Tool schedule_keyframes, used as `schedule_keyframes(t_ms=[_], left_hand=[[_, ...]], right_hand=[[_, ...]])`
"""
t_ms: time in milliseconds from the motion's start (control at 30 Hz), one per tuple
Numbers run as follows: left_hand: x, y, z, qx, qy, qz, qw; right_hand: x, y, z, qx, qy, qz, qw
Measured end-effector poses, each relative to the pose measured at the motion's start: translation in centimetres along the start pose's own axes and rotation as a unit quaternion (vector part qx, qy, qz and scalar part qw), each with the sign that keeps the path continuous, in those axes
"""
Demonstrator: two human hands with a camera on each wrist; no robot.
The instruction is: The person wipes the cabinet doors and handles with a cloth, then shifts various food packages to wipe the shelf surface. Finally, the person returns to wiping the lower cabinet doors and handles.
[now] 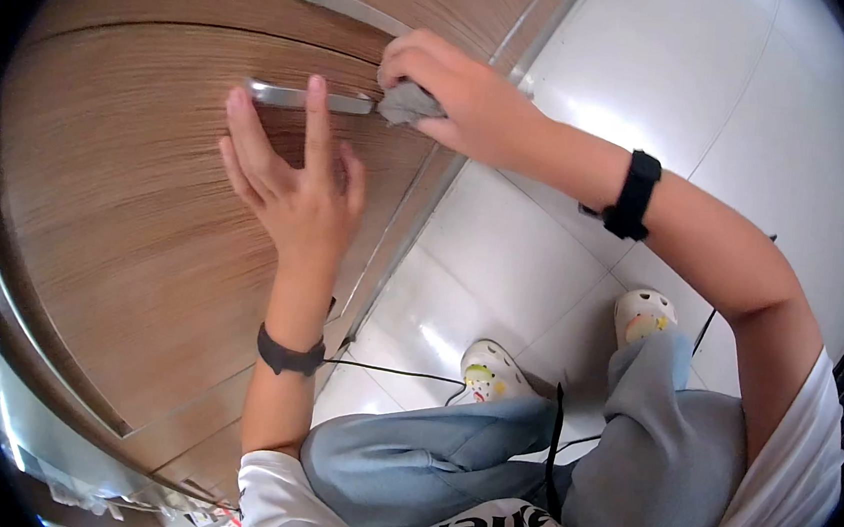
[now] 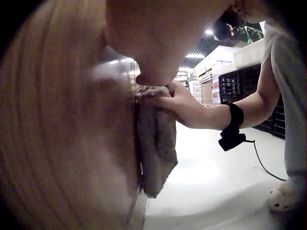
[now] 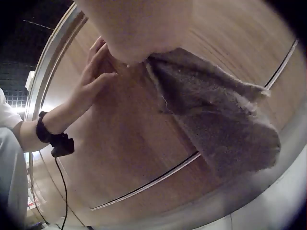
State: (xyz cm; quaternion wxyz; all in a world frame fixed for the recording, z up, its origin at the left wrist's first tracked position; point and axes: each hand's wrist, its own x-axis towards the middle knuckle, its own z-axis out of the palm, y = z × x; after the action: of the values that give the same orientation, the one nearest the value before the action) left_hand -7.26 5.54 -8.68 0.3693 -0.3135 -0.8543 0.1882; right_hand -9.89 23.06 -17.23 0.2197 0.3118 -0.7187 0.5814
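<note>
The right hand (image 1: pixel 457 96) pinches a grey cloth (image 1: pixel 409 107) just right of a metal handle (image 1: pixel 346 103); the cloth hangs loose end down, long axis nearly upright. The left hand (image 1: pixel 300 190) is spread.

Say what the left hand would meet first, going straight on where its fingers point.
Most likely the lower handle: in the head view the left hand overlaps it, though whether they touch is unclear.
</note>
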Motion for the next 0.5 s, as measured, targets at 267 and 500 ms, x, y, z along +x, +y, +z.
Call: schedule_keyframes(t_ms=[267,500], left_hand=[[-2.4,-0.6,-0.1,-0.039,-0.013,-0.005,0.999],[-2.6,-1.2,0.4,-0.045,-0.024,0.018,0.999]], right_hand=[[5.5,-6.2,-1.6,0.015,0.146,-0.198,0.969],[6.9,-5.6,-0.2,-0.105,0.091,-0.218,0.966]])
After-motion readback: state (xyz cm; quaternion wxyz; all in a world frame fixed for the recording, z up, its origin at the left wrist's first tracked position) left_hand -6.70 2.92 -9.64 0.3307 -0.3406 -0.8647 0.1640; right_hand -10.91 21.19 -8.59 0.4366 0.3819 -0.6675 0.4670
